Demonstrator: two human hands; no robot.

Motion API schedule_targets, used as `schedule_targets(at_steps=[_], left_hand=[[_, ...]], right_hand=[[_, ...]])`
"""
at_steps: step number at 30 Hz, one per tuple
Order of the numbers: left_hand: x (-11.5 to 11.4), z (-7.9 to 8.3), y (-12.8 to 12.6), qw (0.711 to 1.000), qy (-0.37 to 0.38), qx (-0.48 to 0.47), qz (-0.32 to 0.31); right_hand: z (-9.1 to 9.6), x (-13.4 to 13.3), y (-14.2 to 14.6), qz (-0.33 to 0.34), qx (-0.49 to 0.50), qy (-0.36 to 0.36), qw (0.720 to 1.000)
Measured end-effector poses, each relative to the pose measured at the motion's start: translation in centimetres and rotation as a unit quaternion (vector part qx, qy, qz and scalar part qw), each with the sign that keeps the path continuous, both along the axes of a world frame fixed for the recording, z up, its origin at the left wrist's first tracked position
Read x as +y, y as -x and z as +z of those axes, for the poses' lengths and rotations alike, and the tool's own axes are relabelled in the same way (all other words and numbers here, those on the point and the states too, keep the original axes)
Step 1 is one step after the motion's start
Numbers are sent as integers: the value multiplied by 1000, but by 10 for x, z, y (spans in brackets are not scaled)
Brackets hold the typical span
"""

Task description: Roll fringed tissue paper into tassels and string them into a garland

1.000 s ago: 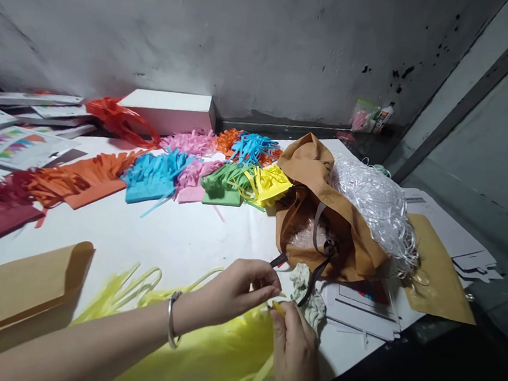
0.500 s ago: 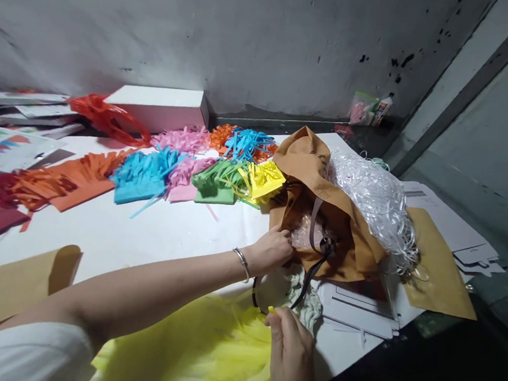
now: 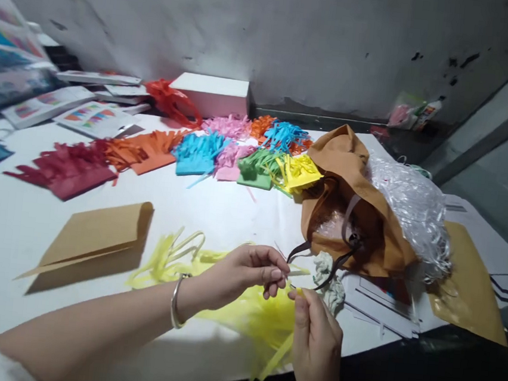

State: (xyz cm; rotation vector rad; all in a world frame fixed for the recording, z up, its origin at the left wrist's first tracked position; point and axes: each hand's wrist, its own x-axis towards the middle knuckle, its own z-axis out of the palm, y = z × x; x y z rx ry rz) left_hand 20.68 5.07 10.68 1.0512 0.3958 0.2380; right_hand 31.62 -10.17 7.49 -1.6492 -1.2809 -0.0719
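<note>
- Head view, hidden parts: the yellow fringed paper lies on the white table at its near edge, and the left forearm and both hands cover much of it; its lower strips hang past the table edge.
- The left hand has a bangle at the wrist, and the upper arm is cut off at the bottom left corner.
- The right hand is cut off at the wrist by the bottom edge.
- What the brown cloth bag holds is hard to make out; something pale and shiny shows in its opening, and a heap of clear shredded plastic rests against its right side.
- The small things by the far wall at right are too blurred to name.
- Hands: the left hand's fingers are pinched together on a thin pale yellow strip, held just above the fringed paper.
- The right hand is closed, with thumb and forefinger nipping a yellow strip end; the two hands' fingertips are just apart.
- A crumpled pale wad and the bag's dark straps lie just behind the hands.
- Farther back sit a folded brown sheet, a row of coloured fringed papers and a white box.
</note>
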Motion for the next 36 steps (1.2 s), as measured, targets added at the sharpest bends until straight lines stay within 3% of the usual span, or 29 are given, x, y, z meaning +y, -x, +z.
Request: schedule_targets(at_steps=[7, 15, 19, 24, 27, 36], left_hand=[[-18, -2, 52, 996, 9, 5, 90], [-25, 0, 91, 984, -115, 16, 132], [-26, 0, 102, 977, -169, 16, 131], [-25, 0, 115, 967, -240, 22, 87], [-24, 1, 120, 949, -304, 34, 81], [-30, 0, 125, 919, -382, 56, 79]], right_hand=[[14, 16, 40, 90, -63, 18, 994], [17, 21, 69, 137, -101, 52, 984], [22, 20, 71, 163, -124, 75, 976], [29, 16, 67, 231, -126, 131, 956], [30, 14, 68, 261, -120, 133, 949], [26, 14, 77, 234, -144, 120, 954]])
